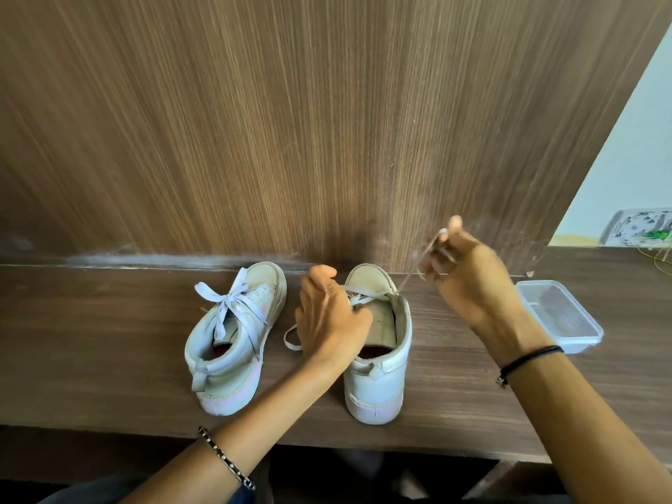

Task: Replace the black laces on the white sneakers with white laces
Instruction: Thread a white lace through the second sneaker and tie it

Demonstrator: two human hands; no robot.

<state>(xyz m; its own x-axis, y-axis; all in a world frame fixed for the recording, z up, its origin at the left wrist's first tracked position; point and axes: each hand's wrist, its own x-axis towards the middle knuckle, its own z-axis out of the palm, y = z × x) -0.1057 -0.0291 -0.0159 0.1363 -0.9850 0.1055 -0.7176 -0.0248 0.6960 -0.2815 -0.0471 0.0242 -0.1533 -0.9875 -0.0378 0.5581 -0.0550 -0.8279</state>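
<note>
Two-handed on right sneaker [381, 380], upright on table [109, 340]. Left hand [329, 318] curled over eyelets, pinching white lace [363, 295]. Right hand [469, 281] raised past toe, wrist cocked, pinching lace end taut. Left sneaker [232, 343] alongside, white bow tied. Plastic container [560, 314] far right.

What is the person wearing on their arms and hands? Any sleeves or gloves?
No gloves, and no sleeves show: both forearms are bare. The left hand has a chain bracelet of dark and silvery links at its wrist. The right hand has a thin black band round its wrist, with a small metal charm hanging from it.
</note>
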